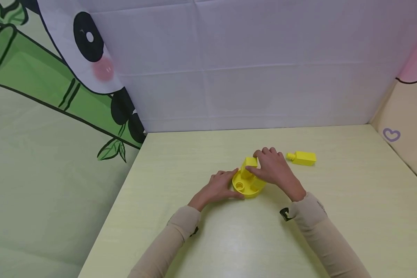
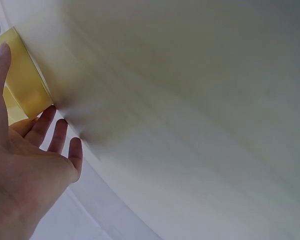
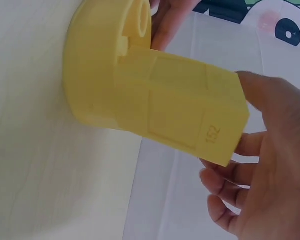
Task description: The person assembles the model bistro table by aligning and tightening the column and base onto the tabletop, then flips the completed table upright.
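A round yellow base [image 1: 239, 192] with raised rims sits on the table, an open ring-shaped socket showing on its near left. My left hand [image 1: 218, 188] holds it from the left, thumb at the front rim and fingers behind; in the left wrist view the thumb lies against the yellow wall. Two yellow rectangular blocks stand in the base. My right hand [image 1: 272, 166] pinches the upper end of the taller-looking block [image 1: 249, 163] between thumb and fingers. In the right wrist view a block [image 3: 185, 105] marked 152 rises from the base; fingertips behind it are partly hidden.
Another yellow block [image 1: 304, 158] with a round knob lies on its side, right of my right hand. The pale table [image 1: 194, 154] meets a light cloth backdrop [image 1: 229, 96] behind, with printed cloth at left and a pale side panel at right.
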The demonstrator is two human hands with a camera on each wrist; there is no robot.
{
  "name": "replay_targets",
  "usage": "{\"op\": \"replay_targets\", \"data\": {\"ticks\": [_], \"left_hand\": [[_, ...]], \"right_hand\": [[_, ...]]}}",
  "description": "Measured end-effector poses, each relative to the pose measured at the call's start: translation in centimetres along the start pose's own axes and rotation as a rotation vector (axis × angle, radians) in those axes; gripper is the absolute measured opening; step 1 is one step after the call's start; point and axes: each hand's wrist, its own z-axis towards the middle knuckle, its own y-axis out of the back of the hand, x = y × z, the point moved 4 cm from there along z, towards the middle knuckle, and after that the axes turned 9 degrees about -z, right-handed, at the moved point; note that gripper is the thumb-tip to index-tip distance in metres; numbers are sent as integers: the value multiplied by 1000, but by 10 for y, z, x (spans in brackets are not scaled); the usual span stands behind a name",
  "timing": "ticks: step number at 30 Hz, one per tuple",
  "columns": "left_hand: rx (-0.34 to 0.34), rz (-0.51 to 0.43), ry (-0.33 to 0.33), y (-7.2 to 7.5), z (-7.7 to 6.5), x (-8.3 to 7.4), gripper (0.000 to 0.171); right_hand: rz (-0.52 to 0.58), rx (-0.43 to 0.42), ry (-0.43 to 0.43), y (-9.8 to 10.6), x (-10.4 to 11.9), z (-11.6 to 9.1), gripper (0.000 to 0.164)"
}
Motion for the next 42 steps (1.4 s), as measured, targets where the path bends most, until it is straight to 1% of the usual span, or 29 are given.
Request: {"op": "replay_targets", "data": {"ticks": [4,8,12,15,19,22,24,26,28,30,32,35,37,42], "left_hand": [[2,-1,0,1,-1,-1,103],[4,2,-5,1,-1,-1,103],[3,3,-5,1,-1,-1,104],[2,1,-6,1,-1,-1,104],[4,-6,-10,1,-2,-1,105],[3,-8,-11,1,-2,-2,104],[3,-6,-10,2,-2,-2,104],[2,-4,-10,2,-2,-2,104],[2,-4,-11,2,-2,-1,104],[4,-6,-13,2,-1,-1,105],[3,-6,-16,1,-1,-1,105],[1,-1,-15,2,-1,0,105],[-3,-1,-16,2,-2,0,105],[-2,-4,-20,3,-3,-1,105]], "right_hand": [[-31,4,-1,-1,5,-2,51],[-27,-1,-12,0,7,-5,53],[-8,-1,-17,1,6,-6,47],[-15,-2,0,1,8,-5,43],[-26,15,11,0,12,-5,49],[1,44,15,1,11,-5,53],[26,59,38,3,10,-4,55],[40,64,73,4,11,-3,53],[43,58,103,4,12,-2,48],[36,46,114,3,13,-2,44],[33,35,112,1,13,-1,45],[31,27,103,1,13,-2,50],[29,20,106,1,13,-2,49],[26,-6,124,2,12,-4,39]]}}
